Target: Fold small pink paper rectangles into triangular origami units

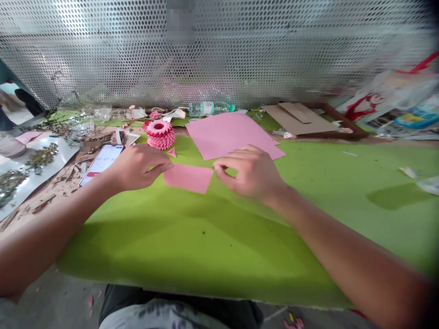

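A small pink paper rectangle (188, 177) is stretched between my two hands, just above the green table surface (206, 246). My left hand (144, 167) pinches its upper left corner. At the upper right corner, thumb and forefinger of my right hand (248, 172) pinch the paper. Behind my left hand stands a round pink and red folded-paper piece (161, 135) with a hole in its top. One small pink folded triangle (172, 152) lies in front of it. Larger pink sheets (229, 132) lie flat beyond my right hand.
A lit phone (103, 161) lies left, by my left forearm, among plant scraps and a white sheet (61, 160). A plastic bottle (209, 108), cardboard (298, 119) and plastic bags (398, 105) line the back, before a perforated metal panel (240, 59).
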Demonstrator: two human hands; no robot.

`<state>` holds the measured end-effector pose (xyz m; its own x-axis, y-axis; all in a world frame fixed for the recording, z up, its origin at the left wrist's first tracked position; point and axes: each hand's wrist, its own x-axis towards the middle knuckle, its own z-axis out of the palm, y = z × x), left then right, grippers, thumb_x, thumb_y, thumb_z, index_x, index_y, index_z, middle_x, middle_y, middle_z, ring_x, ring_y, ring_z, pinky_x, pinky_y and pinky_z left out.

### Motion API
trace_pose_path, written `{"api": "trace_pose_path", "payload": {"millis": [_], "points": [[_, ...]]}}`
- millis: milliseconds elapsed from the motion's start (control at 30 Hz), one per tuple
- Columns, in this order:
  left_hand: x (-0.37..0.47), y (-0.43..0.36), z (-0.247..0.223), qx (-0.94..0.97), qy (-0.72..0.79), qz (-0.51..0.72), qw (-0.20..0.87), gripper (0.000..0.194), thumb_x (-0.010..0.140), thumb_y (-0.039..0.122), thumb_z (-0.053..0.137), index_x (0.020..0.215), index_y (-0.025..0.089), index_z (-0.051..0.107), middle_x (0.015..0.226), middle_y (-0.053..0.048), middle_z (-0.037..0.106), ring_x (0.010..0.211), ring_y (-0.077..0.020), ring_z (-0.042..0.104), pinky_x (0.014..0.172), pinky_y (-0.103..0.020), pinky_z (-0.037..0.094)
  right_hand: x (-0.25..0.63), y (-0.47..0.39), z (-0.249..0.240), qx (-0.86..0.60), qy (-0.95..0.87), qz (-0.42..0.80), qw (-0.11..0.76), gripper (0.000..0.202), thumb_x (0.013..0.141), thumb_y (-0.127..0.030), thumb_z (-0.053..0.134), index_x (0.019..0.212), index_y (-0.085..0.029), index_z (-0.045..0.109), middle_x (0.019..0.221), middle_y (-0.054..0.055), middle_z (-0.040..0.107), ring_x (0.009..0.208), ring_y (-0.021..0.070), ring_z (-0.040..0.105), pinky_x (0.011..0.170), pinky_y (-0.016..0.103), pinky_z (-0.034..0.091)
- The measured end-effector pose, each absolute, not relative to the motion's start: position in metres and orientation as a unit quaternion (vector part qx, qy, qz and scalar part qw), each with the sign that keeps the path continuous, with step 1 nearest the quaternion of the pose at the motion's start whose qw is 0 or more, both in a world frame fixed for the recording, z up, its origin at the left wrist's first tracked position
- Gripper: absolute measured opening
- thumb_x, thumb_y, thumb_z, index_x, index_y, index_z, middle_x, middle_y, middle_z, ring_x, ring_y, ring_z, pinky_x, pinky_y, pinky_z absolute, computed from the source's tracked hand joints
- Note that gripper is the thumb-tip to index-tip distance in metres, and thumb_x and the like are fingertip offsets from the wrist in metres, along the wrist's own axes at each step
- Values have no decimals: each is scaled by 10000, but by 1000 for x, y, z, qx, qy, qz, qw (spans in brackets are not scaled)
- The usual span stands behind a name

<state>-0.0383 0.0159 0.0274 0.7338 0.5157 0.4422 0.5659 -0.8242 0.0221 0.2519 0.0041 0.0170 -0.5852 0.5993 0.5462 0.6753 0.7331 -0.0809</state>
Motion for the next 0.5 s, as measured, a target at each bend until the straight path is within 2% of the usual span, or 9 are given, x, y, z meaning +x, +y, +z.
{"api": "trace_pose_path", "payload": {"millis": [100, 167, 233, 267, 300, 367, 400, 433, 500], "points": [[-43, 19, 31, -921, -320, -223, 2, 334, 1001, 278, 432, 767, 175, 647, 711, -18, 692, 612, -129, 594, 588, -242, 416, 252, 5, 17, -373, -868, 105, 310, 251, 925, -342, 569, 964, -173, 750, 966, 69, 780, 834, 211, 696, 726, 325, 478], [-41, 18, 31, -914, -336, -225, -24, 363, 1016, 306, 421, 754, 165, 629, 653, -11, 652, 563, -116, 559, 553, -229, 399, 246, 2, 16, -370, -849, 235, 293, 286, 923, -409, 600, 973, -169, 748, 976, 74, 774, 837, 209, 695, 710, 307, 499], [-38, 17, 30, -908, -344, -238, -32, 337, 1021, 353, 419, 891, 154, 658, 763, -35, 690, 664, -136, 619, 613, -230, 451, 239, -2, 13, -379, -822, 310, 291, 304, 915, -445, 621, 880, -169, 745, 867, 58, 763, 752, 193, 681, 648, 287, 491], [-36, 15, 29, -907, -338, -248, -29, 332, 1007, 407, 452, 1031, 146, 656, 915, -70, 717, 804, -171, 661, 704, -253, 495, 236, -3, 11, -389, -807, 326, 303, 328, 907, -466, 632, 815, -167, 731, 784, 46, 739, 681, 176, 653, 595, 275, 467], [-34, 13, 28, -910, -324, -258, -22, 412, 972, 477, 509, 1183, 139, 613, 1109, -115, 700, 986, -221, 663, 830, -302, 517, 233, -3, 9, -400, -790, 334, 323, 367, 895, -494, 642, 745, -165, 703, 692, 28, 692, 601, 152, 604, 536, 261, 425], [-31, 10, 26, -921, -289, -262, -3, 720, 853, 593, 643, 1389, 142, 475, 1412, -181, 543, 1277, -323, 538, 1047, -430, 452, 229, -4, 6, -422, -756, 347, 362, 460, 872, -554, 651, 626, -168, 614, 545, -18, 548, 474, 100, 460, 444, 240, 306], [-30, 9, 24, -926, -274, -259, 0, 802, 808, 604, 689, 1423, 153, 441, 1465, -188, 495, 1329, -350, 494, 1092, -467, 416, 228, -4, 5, -430, -741, 356, 374, 498, 862, -579, 650, 588, -173, 567, 505, -38, 477, 439, 81, 391, 418, 235, 251], [-29, 7, 22, -928, -267, -259, -7, 784, 808, 575, 704, 1426, 171, 441, 1456, -178, 511, 1324, -351, 504, 1094, -475, 419, 228, -5, 4, -433, -732, 365, 380, 524, 854, -597, 650, 564, -177, 531, 483, -52, 426, 417, 68, 342, 401, 232, 212], [-26, 7, 17, -918, -269, -285, -65, 589, 892, 455, 644, 1394, 198, 475, 1309, -141, 633, 1193, -300, 618, 999, -421, 503, 228, -8, 3, -416, -743, 376, 366, 532, 842, -603, 661, 553, -178, 525, 473, -56, 421, 393, 59, 320, 375, 227, 191]]}}
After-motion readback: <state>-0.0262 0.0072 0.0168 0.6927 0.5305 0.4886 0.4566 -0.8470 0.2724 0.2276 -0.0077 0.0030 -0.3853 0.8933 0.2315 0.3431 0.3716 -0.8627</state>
